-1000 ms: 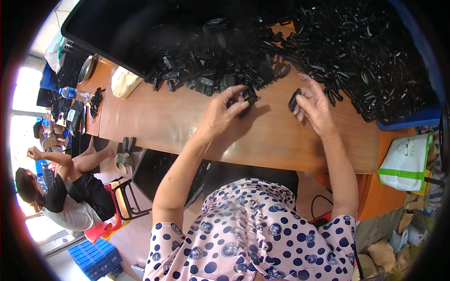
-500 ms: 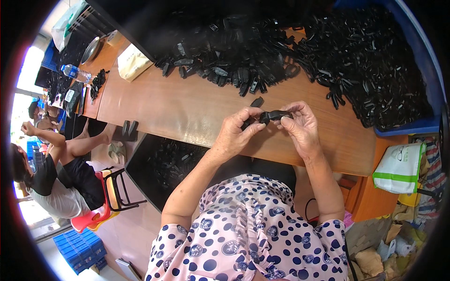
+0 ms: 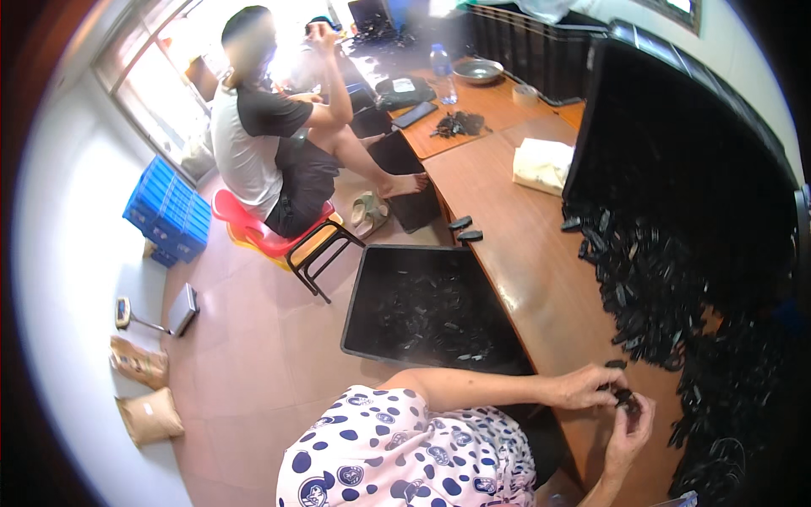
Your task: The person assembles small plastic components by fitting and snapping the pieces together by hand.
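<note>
Over the wooden table [image 3: 541, 304], at the lower right, my two hands meet around a small dark piece. My left hand [image 3: 583, 387] is closed on a black plastic part [image 3: 623, 395]. With its fingers pinched, my right hand [image 3: 632, 427] grips the same part from the near side. Whether it is one piece or two joined ones is hidden by the fingers. Another black plastic piece [image 3: 616, 364] shows just beyond my left fingertips; I cannot tell if it lies on the table. A heap of similar black parts [image 3: 629, 291] spreads to the right of my hands.
A black tray [image 3: 355, 334] of parts stands low, left of the table. Two black pieces [image 3: 470, 236] lie at the table edge. A cream packet [image 3: 541, 165], a water bottle [image 3: 442, 74] and a metal bowl [image 3: 479, 71] are farther back. A person [image 3: 262, 144] sits on a red chair [image 3: 245, 228].
The view has swung to the left, so my hands and the heap now appear at the lower right. Both hands stay closed together on the black part.
</note>
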Tool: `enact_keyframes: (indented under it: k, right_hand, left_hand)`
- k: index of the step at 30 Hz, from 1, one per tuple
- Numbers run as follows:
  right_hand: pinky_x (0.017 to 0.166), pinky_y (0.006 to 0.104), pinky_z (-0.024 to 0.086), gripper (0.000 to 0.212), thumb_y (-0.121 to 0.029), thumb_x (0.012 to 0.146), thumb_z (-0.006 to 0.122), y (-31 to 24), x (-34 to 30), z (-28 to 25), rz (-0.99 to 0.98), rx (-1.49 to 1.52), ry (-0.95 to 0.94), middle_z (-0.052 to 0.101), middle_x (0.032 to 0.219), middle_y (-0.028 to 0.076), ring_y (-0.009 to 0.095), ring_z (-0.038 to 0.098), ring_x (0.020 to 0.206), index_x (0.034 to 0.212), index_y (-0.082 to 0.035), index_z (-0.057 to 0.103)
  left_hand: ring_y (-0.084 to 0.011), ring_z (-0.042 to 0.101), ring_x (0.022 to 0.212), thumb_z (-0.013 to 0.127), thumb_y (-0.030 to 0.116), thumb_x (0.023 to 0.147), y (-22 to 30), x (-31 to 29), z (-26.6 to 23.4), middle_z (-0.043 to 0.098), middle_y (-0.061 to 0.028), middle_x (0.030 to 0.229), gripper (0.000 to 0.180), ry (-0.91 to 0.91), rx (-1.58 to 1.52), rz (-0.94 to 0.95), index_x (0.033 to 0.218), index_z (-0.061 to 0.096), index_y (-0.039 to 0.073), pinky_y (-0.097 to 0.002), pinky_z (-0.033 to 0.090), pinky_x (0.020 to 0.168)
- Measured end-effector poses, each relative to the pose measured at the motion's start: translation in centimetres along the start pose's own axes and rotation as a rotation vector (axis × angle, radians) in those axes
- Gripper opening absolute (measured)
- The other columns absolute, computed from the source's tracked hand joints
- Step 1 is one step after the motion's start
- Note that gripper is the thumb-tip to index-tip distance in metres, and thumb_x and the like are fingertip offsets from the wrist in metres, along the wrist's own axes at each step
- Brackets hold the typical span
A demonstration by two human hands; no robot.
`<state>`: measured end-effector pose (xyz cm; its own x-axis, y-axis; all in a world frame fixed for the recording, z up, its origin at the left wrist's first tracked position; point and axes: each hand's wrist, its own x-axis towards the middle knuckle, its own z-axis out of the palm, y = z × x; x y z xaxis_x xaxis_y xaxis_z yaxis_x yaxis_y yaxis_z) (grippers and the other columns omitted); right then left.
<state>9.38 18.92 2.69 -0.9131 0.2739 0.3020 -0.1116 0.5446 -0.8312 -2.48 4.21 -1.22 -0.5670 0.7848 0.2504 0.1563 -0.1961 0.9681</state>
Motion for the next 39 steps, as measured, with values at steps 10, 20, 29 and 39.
enact_keyframes:
  k: [10, 20, 29, 39]
  right_hand:
    - [0.070, 0.0230, 0.047, 0.023, -0.016, 0.095, 0.057, 3.1, 2.5, 4.5, 0.217, 0.725, 0.165, 0.057, 0.091, 0.002, 0.011, 0.056, 0.081, 0.114, -0.005, 0.051]
    - [0.041, 0.0141, 0.034, 0.019, -0.014, 0.089, 0.066, 0.2, 1.7, 1.6, 0.467, 0.833, -0.220, 0.052, 0.073, -0.002, 0.003, 0.046, 0.055, 0.096, -0.008, 0.049]
    - [0.052, 0.0202, 0.034, 0.010, -0.010, 0.089, 0.060, -1.2, 2.9, 1.6, 0.579, 0.787, -0.341, 0.052, 0.075, -0.003, 0.004, 0.045, 0.063, 0.096, -0.007, 0.055]
    - [0.046, 0.0159, 0.028, 0.012, -0.008, 0.090, 0.061, 0.9, 1.0, 0.9, 0.639, 0.947, -0.247, 0.060, 0.077, 0.006, 0.004, 0.044, 0.056, 0.096, -0.004, 0.052]
  left_hand:
    - [-0.0156, 0.054, 0.084, 0.063, 0.012, 0.087, 2.3, -2.5, -1.9, 0.057, -0.0080, 0.089, 0.029, 0.115, -0.052, -0.069, 0.111, 0.054, -0.002, -0.0305, 0.046, 0.075]
    - [-0.0281, 0.061, 0.082, 0.064, 0.007, 0.084, 1.0, -3.3, -1.4, 0.057, -0.0152, 0.093, 0.028, 0.080, 0.170, 0.071, 0.109, 0.054, 0.000, -0.0357, 0.049, 0.073]
    - [-0.0319, 0.064, 0.083, 0.069, 0.006, 0.079, 3.5, -3.1, -3.0, 0.062, -0.0172, 0.091, 0.025, 0.165, 0.388, 0.084, 0.103, 0.061, 0.001, -0.0352, 0.051, 0.071]
    - [-0.0217, 0.065, 0.088, 0.065, -0.004, 0.081, 1.5, -1.7, -1.9, 0.065, -0.0123, 0.097, 0.021, -0.037, 0.254, -0.010, 0.102, 0.059, -0.002, -0.0294, 0.052, 0.077]
